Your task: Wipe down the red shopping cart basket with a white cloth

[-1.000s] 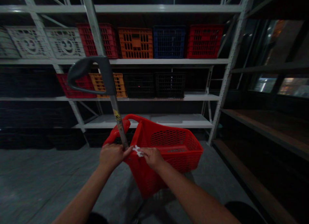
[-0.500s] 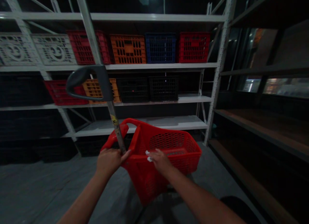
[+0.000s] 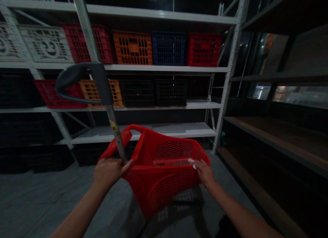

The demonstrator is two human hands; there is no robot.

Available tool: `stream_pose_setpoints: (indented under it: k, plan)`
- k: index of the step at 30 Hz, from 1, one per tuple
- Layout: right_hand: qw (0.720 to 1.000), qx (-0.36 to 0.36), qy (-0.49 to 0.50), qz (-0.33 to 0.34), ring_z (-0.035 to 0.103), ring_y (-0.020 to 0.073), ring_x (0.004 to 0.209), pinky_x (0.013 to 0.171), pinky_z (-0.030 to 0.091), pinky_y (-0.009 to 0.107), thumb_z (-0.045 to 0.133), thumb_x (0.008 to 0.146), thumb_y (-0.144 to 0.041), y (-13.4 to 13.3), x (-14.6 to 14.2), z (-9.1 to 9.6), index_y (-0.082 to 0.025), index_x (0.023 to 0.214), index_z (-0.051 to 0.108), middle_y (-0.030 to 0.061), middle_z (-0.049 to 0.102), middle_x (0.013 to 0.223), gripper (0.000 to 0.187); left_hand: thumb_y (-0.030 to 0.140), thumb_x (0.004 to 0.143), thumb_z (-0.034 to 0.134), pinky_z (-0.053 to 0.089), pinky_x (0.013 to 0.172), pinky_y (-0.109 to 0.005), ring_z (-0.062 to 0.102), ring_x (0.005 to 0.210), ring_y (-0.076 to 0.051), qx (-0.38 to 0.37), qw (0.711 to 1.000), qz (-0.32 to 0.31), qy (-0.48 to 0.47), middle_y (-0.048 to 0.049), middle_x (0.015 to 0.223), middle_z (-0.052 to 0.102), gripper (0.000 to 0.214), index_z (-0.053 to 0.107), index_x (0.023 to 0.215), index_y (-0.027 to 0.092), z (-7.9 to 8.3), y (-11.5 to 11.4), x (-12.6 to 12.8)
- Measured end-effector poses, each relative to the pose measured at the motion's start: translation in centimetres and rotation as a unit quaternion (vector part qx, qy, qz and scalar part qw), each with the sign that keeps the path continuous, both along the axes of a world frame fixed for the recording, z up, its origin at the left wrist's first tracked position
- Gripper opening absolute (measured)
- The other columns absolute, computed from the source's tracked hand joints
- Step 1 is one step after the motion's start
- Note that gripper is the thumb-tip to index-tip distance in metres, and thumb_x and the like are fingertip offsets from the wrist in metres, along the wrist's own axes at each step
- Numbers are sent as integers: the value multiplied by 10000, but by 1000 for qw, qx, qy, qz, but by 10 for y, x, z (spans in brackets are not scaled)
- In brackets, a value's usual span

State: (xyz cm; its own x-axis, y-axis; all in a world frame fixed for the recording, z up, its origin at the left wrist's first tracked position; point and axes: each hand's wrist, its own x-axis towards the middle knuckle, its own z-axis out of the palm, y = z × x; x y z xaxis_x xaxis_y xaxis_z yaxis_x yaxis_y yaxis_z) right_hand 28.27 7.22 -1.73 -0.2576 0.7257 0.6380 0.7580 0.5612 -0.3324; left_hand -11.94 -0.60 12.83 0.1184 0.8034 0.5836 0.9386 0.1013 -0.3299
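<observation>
The red, mesh-sided plastic cart basket [image 3: 139,183] spans between both hands' fingers. The left hand [image 3: 107,171] has its fingers curled around the rounded red plastic handle [image 3: 110,149]; the right hand [image 3: 205,173] pinches a small, crumpled white wipe [image 3: 191,160] at the rim. The basket looks stiff and slick, best steadied where the left fingers sit; the wipe looks soft, featherlight, best pinched bunched.

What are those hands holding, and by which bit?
The left hand holds the red handle at its near end, beside the metal pole. The right hand holds a white wad at the basket's rim, its gripped part hidden.
</observation>
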Motion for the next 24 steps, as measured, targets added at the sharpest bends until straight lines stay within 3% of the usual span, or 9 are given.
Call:
stream_pose_setpoints:
  k: [2,4,8,11,13,16,18,21,24]
  plan:
    - [999,11,-13,46,561,161,1026,977,345,443,364,743,-51,-5,-19,2,-250,1088,584,38,619,1093,455,587,781,274,335,565,-313,564,557,-220,4,1000,-8,3,-100,541,619,599,609,516,169,1,-2,-2]
    - [998,5,-31,60,575,168,1003,991,320,459,376,751,-70,-6,-11,0,-248,1062,599,36,633,1066,423,574,785,278,339,569,-314,564,557,-218,8,1000,-10,7,-95,530,612,589,609,514,171,1,-4,-4]
    - [998,-45,-39,-36,623,207,899,941,374,463,408,773,-143,1,46,-5,-232,983,644,55,667,983,328,570,785,287,351,586,-316,566,567,-211,12,1000,-8,4,-77,553,622,568,607,520,183,-3,-7,-9]
    - [991,-105,-33,-78,645,222,799,755,493,370,416,793,-203,8,48,17,-224,948,663,75,686,900,293,585,777,295,356,599,-316,567,577,-205,22,1000,-14,2,-67,569,629,561,614,542,188,-8,-8,-11]
    - [993,-104,-3,-57,647,208,764,706,498,318,415,798,-206,9,11,48,-218,961,654,71,686,891,289,593,771,307,353,596,-315,561,566,-198,30,999,-23,-1,-63,551,622,560,616,547,184,-11,-9,-11]
    - [994,-58,63,64,627,169,826,722,478,263,424,798,-171,5,-82,101,-219,1048,589,41,660,973,303,594,758,340,354,606,-313,552,553,-185,49,998,-39,-8,-66,535,612,552,616,538,170,-13,-9,-10]
    - [983,-20,61,170,606,145,877,782,454,245,438,780,-118,4,-149,126,-215,1029,593,26,653,985,309,590,755,357,353,610,-310,546,543,-175,59,997,-46,-14,-65,527,607,545,613,528,164,-13,-9,-10]
    - [948,26,13,316,555,129,994,879,396,226,435,778,-72,14,-228,136,-183,1006,615,36,626,1062,311,574,761,365,343,595,-304,538,528,-165,65,996,-54,-17,-54,514,604,529,602,517,169,-13,-10,-10]
    - [914,-2,-95,395,571,131,972,863,397,208,491,760,-79,42,-268,125,-201,951,648,13,639,1052,276,556,764,375,337,583,-304,543,532,-167,72,996,-58,-17,-55,523,615,505,610,532,173,-12,-12,-9]
